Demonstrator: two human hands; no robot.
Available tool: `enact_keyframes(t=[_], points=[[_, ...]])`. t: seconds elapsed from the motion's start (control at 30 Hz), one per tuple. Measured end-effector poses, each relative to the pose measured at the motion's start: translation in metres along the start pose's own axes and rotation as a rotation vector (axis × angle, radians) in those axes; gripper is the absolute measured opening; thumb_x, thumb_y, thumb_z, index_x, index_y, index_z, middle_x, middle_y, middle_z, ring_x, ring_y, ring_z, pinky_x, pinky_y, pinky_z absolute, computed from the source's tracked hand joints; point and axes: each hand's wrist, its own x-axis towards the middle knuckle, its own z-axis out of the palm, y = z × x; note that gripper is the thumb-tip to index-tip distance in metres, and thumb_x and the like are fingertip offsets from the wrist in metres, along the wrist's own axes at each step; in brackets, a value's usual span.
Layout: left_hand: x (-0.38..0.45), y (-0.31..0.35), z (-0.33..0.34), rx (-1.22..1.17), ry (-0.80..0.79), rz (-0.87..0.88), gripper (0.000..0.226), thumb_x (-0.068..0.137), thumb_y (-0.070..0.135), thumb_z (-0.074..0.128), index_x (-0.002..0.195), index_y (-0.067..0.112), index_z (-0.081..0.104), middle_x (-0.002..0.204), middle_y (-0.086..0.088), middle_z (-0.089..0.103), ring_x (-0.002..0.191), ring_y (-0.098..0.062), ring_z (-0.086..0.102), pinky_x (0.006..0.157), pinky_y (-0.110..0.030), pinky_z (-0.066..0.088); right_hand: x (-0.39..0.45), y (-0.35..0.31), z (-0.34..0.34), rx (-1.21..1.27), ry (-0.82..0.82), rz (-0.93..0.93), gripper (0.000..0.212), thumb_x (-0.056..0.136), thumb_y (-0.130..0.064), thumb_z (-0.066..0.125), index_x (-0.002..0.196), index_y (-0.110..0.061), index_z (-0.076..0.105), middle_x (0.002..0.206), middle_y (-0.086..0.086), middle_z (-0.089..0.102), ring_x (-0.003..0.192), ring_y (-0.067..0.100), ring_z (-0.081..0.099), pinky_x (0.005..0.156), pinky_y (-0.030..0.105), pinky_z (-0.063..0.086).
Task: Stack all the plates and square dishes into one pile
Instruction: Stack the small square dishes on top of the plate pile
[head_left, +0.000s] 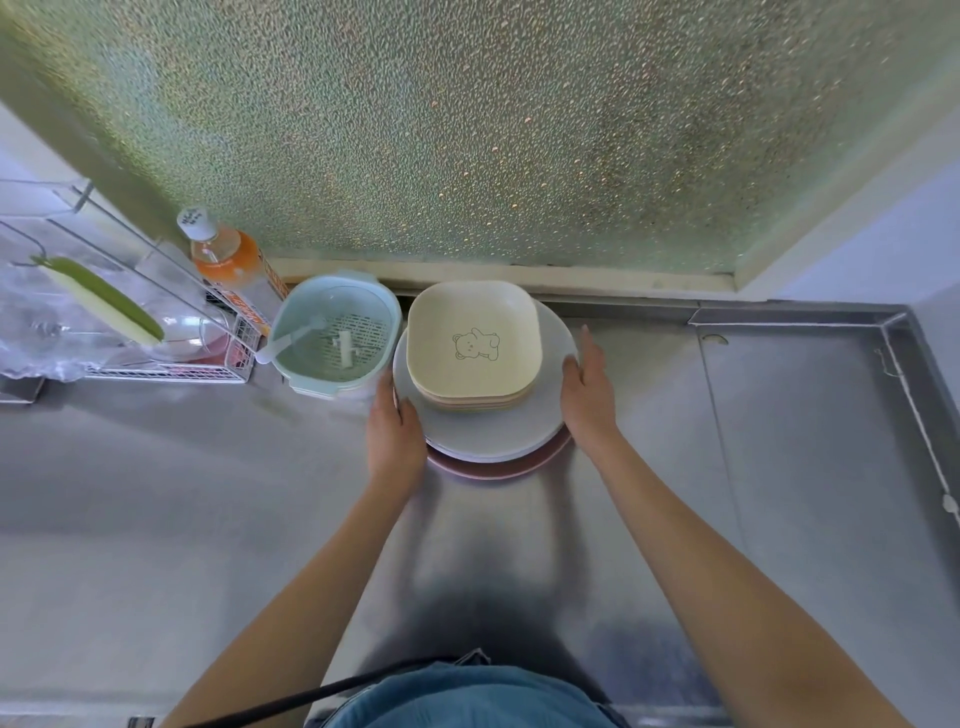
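One pile stands on the steel counter near the back wall. A pink round plate (498, 470) lies at the bottom, pale grey-white round plates (493, 436) sit on it, and several cream and pink square dishes (474, 343) are nested on top; the top one shows a bear drawing. My left hand (394, 431) holds the left rim of the round plates. My right hand (589, 392) presses flat against their right rim, fingers extended. The undersides of the plates are hidden.
A pale blue colander bowl (335, 338) with a white spoon touches the pile's left side. Behind it stands an orange drink bottle (221, 254). A wire dish rack (156, 332) with glassware sits far left. A raised steel edge (800, 317) runs at the right.
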Motion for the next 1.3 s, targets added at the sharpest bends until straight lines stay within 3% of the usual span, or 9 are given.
enact_keyframes(t=[0.07,0.2,0.37,0.5,0.6,0.8,0.93,1.1,1.3], points=[[-0.015,0.005,0.002,-0.025,0.149,0.076,0.045,0.096,0.012,0.031,0.141,0.010,0.038,0.142,-0.009,0.048,0.131,-0.024,0.042,0.108,-0.034,0.034,0.002,-0.015,-0.003,0.041,0.043,-0.095,0.047,0.100,-0.023,0.033,0.146,-0.022,0.025,0.153,-0.003,0.026,0.142,0.014,0.017,0.116,0.042,0.012],[-0.023,0.016,0.014,-0.144,0.036,0.196,0.056,0.092,0.037,0.034,0.145,0.019,0.030,0.146,0.001,0.042,0.135,-0.015,0.037,0.110,-0.030,0.031,0.012,-0.060,0.001,0.224,-0.078,-0.154,0.045,0.101,-0.023,0.031,0.145,-0.019,0.028,0.152,-0.005,0.028,0.138,0.007,0.025,0.108,0.020,0.018],[-0.013,0.026,0.015,-0.089,-0.051,0.132,0.057,0.099,0.019,0.035,0.150,0.011,0.011,0.155,-0.006,0.024,0.142,-0.020,0.022,0.114,-0.027,0.019,0.023,-0.082,0.016,0.149,-0.209,-0.105,0.038,0.100,-0.028,0.030,0.130,-0.022,0.051,0.136,-0.006,0.049,0.121,0.008,0.043,0.096,0.023,0.030],[0.013,0.030,0.005,-0.092,-0.133,0.119,0.051,0.101,0.015,0.027,0.150,0.010,0.013,0.157,-0.005,0.020,0.145,-0.018,0.017,0.118,-0.028,0.012,0.014,-0.068,0.012,0.339,0.029,-0.015,0.023,0.092,-0.022,0.041,0.092,-0.015,0.063,0.088,-0.005,0.062,0.083,0.013,0.053,0.075,0.030,0.039],[0.028,0.042,0.001,-0.124,-0.154,0.057,0.050,0.102,0.028,0.026,0.150,0.016,0.016,0.157,0.001,0.021,0.145,-0.015,0.016,0.115,-0.024,0.011,0.010,-0.058,0.002,0.341,0.144,0.031,0.014,0.091,-0.019,0.047,0.087,-0.013,0.059,0.076,-0.006,0.057,0.077,0.014,0.051,0.068,0.026,0.037],[-0.004,0.048,0.022,-0.399,0.082,-0.016,0.043,0.101,0.029,0.030,0.143,0.023,0.035,0.146,0.010,0.039,0.135,-0.007,0.034,0.110,-0.022,0.024,0.006,-0.068,0.003,0.235,-0.091,0.011,0.034,0.099,-0.023,0.037,0.129,-0.018,0.051,0.126,-0.003,0.052,0.113,0.011,0.046,0.090,0.023,0.034],[-0.011,0.039,0.033,-0.315,0.048,0.034,0.050,0.100,0.015,0.029,0.149,0.018,0.020,0.154,0.005,0.025,0.142,-0.011,0.023,0.118,-0.031,0.018,-0.002,-0.058,0.010,0.212,-0.065,-0.006,0.038,0.100,-0.021,0.033,0.136,-0.021,0.045,0.141,-0.002,0.045,0.128,0.012,0.040,0.105,0.028,0.032],[0.027,0.046,0.010,-0.250,-0.137,0.012,0.048,0.100,0.017,0.033,0.148,0.018,0.027,0.153,0.007,0.029,0.139,-0.008,0.027,0.104,-0.013,0.019,-0.029,-0.046,0.010,0.299,0.086,-0.002,0.031,0.097,-0.021,0.034,0.080,-0.025,0.060,0.079,-0.003,0.060,0.074,0.007,0.050,0.074,0.029,0.038],[0.032,0.055,0.003,-0.341,-0.199,-0.035,0.044,0.101,0.029,0.033,0.145,0.026,0.032,0.152,0.005,0.032,0.139,-0.011,0.030,0.111,-0.025,0.023,0.000,-0.060,0.009,0.312,0.031,0.025,0.044,0.098,-0.031,0.030,0.139,-0.018,0.041,0.144,0.000,0.043,0.131,0.013,0.039,0.111,0.030,0.027]])
